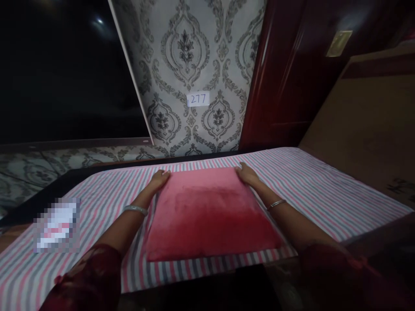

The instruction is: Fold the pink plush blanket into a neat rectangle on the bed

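Both hands grip far corners of red velvet cushion (207, 211) lying flat on striped bedsheet (324, 190): left hand (159, 178) and right hand (247, 173) curled over the edge. Step: positioning cushion; next needs even two-handed pull or lift.

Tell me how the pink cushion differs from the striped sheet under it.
The pink cushion is one plain colour and looks plush; the striped sheet carries pink, grey and white stripes and looks thin. The cushion is a raised square pad covering only the middle, while the sheet spreads flat far past it. The left hand and right hand grip the cushion's far corners. Both contain pink.
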The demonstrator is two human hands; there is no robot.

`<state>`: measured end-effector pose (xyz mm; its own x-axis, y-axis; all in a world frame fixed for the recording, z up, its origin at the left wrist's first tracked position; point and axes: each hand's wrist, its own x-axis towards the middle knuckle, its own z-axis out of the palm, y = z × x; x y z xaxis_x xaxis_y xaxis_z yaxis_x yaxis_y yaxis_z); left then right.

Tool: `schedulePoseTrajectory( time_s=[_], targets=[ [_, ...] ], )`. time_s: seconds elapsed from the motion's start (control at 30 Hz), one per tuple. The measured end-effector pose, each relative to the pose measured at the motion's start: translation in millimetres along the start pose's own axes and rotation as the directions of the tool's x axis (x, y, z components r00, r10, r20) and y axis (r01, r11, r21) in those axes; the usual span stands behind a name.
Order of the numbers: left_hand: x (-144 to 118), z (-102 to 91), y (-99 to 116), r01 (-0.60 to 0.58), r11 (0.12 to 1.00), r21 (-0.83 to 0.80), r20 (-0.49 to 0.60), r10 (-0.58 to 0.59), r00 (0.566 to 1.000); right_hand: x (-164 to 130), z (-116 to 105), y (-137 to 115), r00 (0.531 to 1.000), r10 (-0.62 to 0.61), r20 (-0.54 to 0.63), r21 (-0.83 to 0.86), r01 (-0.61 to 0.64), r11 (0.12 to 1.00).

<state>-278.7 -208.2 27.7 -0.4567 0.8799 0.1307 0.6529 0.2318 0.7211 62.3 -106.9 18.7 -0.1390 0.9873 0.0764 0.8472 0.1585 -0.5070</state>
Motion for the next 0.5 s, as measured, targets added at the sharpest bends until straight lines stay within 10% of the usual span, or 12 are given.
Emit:
schedulePoseTrajectory(
  time_s=[0.2,0.5],
  targets=[
    [-27.4,46.4,50.5,-0.298,0.914,0.274,0.188,0.253,0.949,-27.2,33.3,-68.8,0.959,-0.268,0.088,-0.109,0.277,0.955],
    [-63.7,76.1,28.0,-0.409,0.652,0.638,0.241,0.336,0.911,-47.2,67.6,-54.4,0.947,-0.320,0.005,-0.233,0.313,0.921]
  ],
)
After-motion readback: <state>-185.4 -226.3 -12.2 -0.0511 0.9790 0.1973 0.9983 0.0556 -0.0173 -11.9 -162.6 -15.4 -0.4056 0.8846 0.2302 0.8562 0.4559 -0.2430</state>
